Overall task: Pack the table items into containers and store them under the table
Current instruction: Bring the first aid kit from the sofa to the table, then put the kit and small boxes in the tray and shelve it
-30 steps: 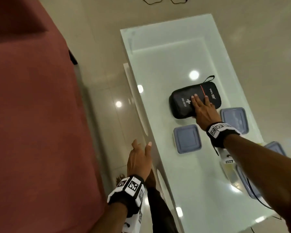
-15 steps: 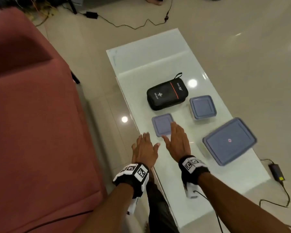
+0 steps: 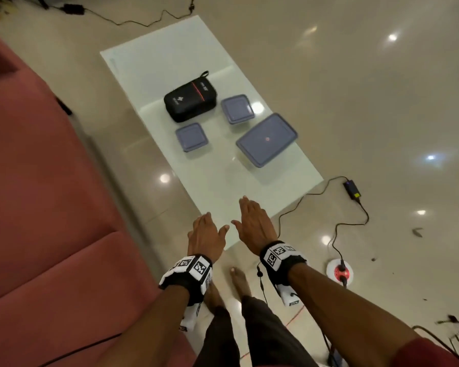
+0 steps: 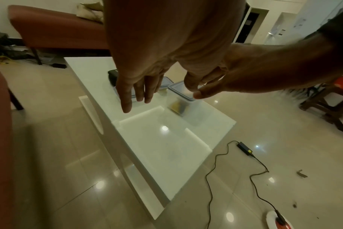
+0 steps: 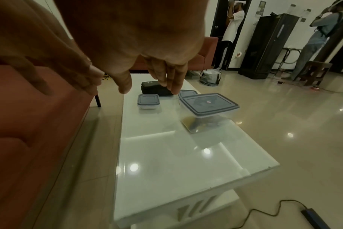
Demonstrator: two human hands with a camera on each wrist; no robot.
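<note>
A black first aid pouch lies on the white glass table. Beside it stand two small lidded containers and one large lidded container with things inside. My left hand and right hand hover side by side over the table's near end, palms down, fingers straight, holding nothing. In the right wrist view the pouch, a small container and the large container lie well beyond my fingertips.
A red sofa runs along the left of the table. A power adapter and its cable trail on the floor to the right, ending at a round socket. My bare feet stand at the table's near end. Two people stand far off.
My right hand left the pouch and drew back to the table's near end. The left hand came up beside it. The view has pulled back, so the whole table shows.
</note>
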